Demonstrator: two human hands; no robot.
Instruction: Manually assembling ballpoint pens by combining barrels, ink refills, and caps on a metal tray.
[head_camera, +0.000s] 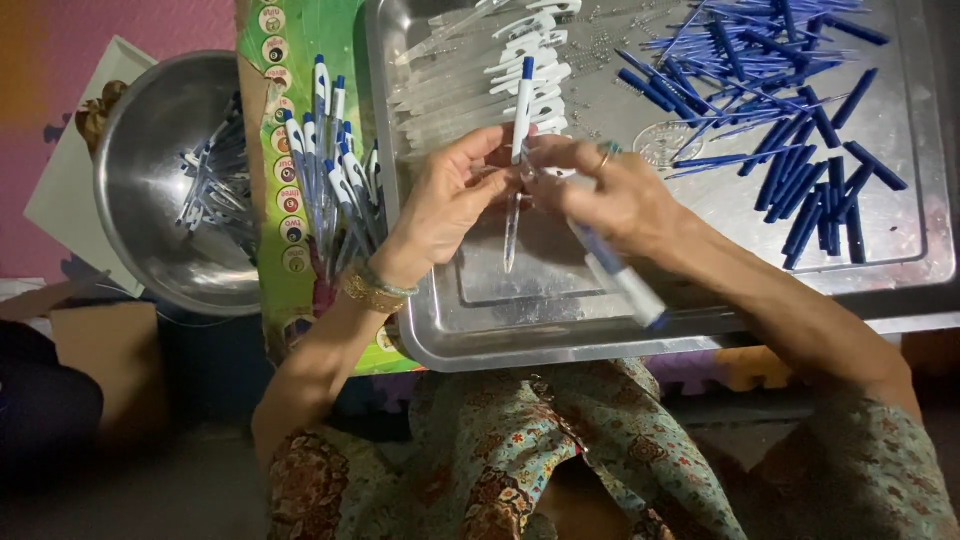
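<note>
Head view: we look down on a steel tray (900, 270) across the lap. Our left hand (450, 200) and right hand (610, 195) meet over the tray's middle, fingertips closed together on a white pen (520, 130) with a blue top, held nearly upright; its clear tip points down toward the tray floor. The right hand also grips a second pen (625, 280) that juts out under the palm toward the tray's near rim. In the tray's far right part lies a loose heap of blue caps (800, 190) and thin blue refills (740, 40); at the far middle sit white clips (535, 50) and clear barrels (450, 100). Left of the tray, finished pens (335, 160) stand bunched in a green box (285, 260). Further left a steel bowl (150, 140) holds more pen parts. A gold bangle (372, 292) rings the left wrist.
</note>
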